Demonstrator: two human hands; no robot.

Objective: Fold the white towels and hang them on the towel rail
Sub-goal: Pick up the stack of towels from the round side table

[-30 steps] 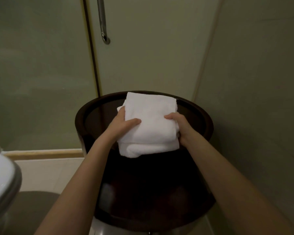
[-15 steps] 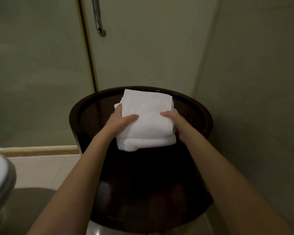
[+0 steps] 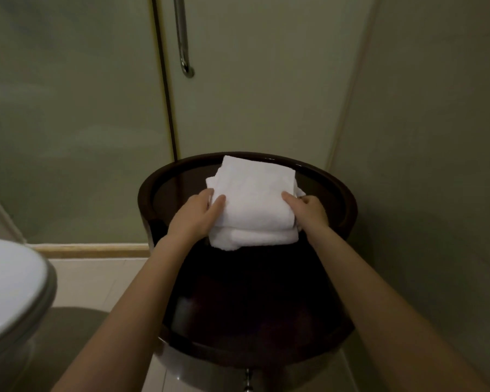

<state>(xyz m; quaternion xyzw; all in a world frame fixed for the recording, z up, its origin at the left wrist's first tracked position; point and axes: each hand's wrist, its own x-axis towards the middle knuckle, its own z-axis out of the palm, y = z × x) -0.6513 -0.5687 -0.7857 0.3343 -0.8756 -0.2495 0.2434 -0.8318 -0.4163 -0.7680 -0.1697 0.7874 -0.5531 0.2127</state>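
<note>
- Your left hand [image 3: 194, 215] grips the left edge of the folded white terry towels [image 3: 255, 205]. The thumb lies flat on top of the cloth and the other fingers curl round the edge, mostly hidden beneath it.
- Your right hand [image 3: 309, 212] holds the right edge in the same way. The thumb presses on the top layer and the remaining fingers tuck in at the side of the fold, where you cannot see their tips.
- The towels form a thick, roughly square bundle between your two hands. A neat upper fold sits on a looser lower layer that bulges out along the near edge.
- The bundle sits over the far half of the round, dark brown wooden table with a raised rim [image 3: 348, 199]. You cannot tell whether its underside rests on the glossy top or hangs just above it.
- Both your bare forearms reach in from the bottom corners across the near side of the table.
- Behind the table stands a frosted glass shower door [image 3: 252, 80] with an upright chrome handle [image 3: 183, 38].
- A white toilet lid [image 3: 9, 284] shows at the lower left, well apart from the table, above pale floor tiles [image 3: 102, 273].
</note>
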